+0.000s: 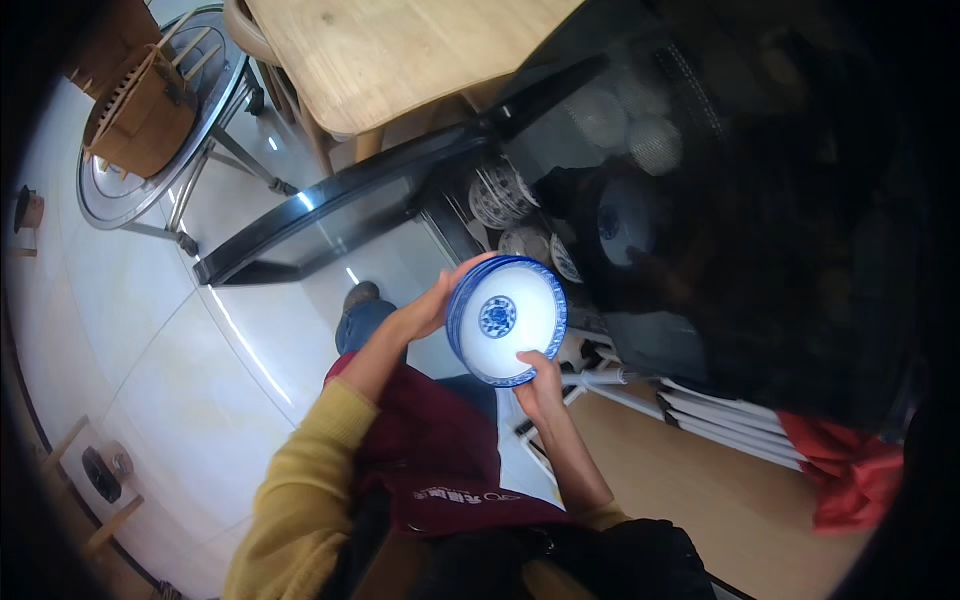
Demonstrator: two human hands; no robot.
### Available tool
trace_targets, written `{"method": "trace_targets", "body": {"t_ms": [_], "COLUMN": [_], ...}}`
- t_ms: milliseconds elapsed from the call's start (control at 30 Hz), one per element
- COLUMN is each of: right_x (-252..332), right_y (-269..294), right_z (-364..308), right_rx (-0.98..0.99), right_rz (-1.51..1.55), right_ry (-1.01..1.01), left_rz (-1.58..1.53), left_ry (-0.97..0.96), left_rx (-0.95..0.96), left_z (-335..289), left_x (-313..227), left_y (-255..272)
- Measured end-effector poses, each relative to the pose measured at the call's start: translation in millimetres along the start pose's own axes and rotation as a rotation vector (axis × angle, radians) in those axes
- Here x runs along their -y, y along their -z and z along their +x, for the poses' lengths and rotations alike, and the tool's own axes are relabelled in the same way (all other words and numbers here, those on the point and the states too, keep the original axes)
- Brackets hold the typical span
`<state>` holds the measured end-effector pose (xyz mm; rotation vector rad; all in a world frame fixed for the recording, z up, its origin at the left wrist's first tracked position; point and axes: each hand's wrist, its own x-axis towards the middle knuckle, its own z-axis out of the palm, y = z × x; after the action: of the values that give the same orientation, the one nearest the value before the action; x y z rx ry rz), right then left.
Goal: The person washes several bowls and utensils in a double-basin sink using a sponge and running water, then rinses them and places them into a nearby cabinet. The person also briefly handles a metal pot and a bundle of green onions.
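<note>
We find a nested stack of blue-and-white bowls [520,315] held in both hands, well above the floor [170,370] and just in front of a dark cabinet [770,260]. We record the left hand [438,305] wrapped against the stack's left side, its fingers partly hidden. The right hand [541,388] grips the near right edge, thumb hooked over the rim onto the top bowl's inner wall (a blue flower medallion marks the bottom). The exact bowl count we cannot tell. We observe patterned crockery [502,195] inside the cabinet beyond the stack, a wooden table [400,55] behind the cabinet's swung-out door [340,208], and a wooden bucket [148,120] on a round metal trolley [98,205].
</note>
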<state>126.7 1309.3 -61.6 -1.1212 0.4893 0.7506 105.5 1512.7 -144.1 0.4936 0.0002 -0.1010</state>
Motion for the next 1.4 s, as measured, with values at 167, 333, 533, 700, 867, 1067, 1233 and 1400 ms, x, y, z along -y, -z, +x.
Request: {"method": "trace_targets", "body": {"t_ms": [167,333,533,700,867,1067,1233,1400], "right_x": [-33.1,-57.7,-62.3,-25.8,6.2,24.3,27.1,34.7], "right_y": [-14.0,-4.2,-18.3,8.1,23.7,20.3,24.0,2.7], "right_z": [100.3,168.9,216.3,245.2,266.6,260.2,286.5,345.7], "right_rx": [0.211,0.41,0.532,0.687,0.274,0.209,0.032,-0.216], "right_rz": [0.095,0.109,0.401,0.453,0.073,-0.264,-0.425,0.068], "right_ry": [-0.163,-0.273,-0.364,-0.455,-0.243,0.711,1.053,0.75], "left_rz": [-0.353,-0.29,-0.504,-0.386,-0.407,-0.251,-0.051,0.073], "left_ry": [0.124,-0.068,-0.154,-0.12,-0.136,-0.102,-0.022,0.118], "left_rx": [0.34,0.455,0.417,0.256,0.169,-0.189,-0.25,-0.44], "left_z": [114.4,131.9,156.0,197.0,221.0,212.4,243.6,276.3], "left_x": [17.4,28.7,27.0,41.0,52.9,40.5,22.8,16.0], "left_y": [96.4,133.3,171.3,222.6,210.6,147.2,127.0,148.0]}}
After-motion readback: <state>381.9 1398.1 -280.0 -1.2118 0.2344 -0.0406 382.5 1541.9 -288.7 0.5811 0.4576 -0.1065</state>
